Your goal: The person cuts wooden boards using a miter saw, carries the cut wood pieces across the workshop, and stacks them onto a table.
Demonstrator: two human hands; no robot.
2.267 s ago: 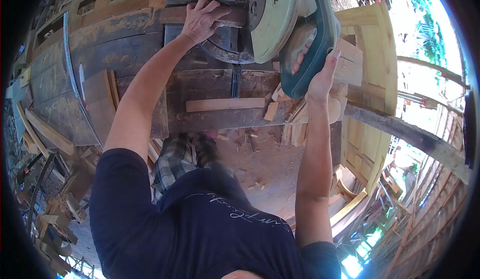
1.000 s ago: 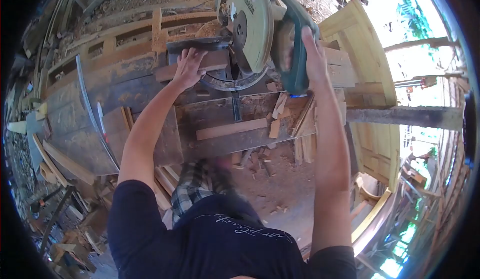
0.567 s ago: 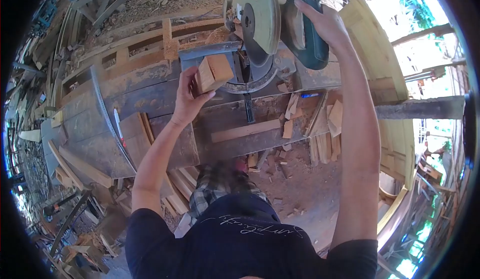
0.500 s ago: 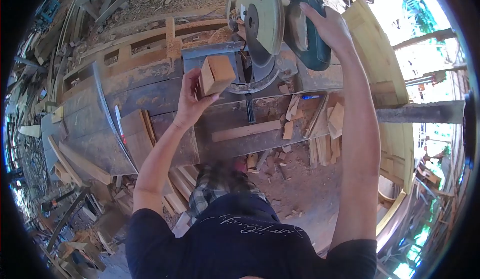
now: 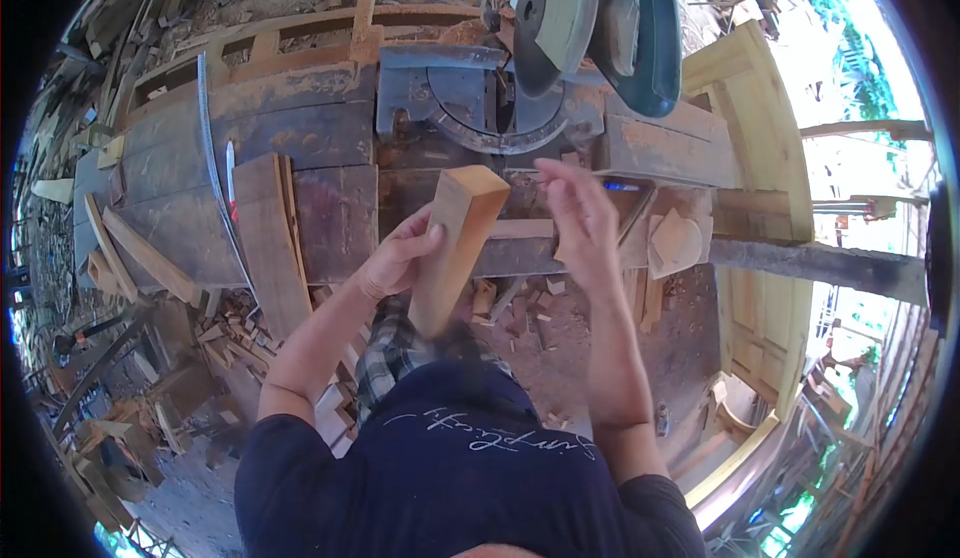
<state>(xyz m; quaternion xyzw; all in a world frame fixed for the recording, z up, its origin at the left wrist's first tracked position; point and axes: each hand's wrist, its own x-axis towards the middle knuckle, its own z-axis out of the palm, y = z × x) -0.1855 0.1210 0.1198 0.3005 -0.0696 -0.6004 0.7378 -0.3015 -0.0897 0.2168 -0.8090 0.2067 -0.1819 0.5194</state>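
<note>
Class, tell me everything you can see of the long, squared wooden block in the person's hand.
The long, squared, orange-brown wooden block has a flat, bright orange end face, fairly straight edges and two visible long sides, the left one duller. It looks solid and in one piece. It is held tilted, end face uppermost, in front of the dark wooden workbench. The bare left hand grips its side; the bare right hand is apart from it.

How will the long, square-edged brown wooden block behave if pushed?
The wooden block is likely stiff: it looks thick and shows no bend in the left hand. Its flat faces suggest sliding rather than rolling. Stood on its small end, it could tip, being clearly longer than wide.
</note>
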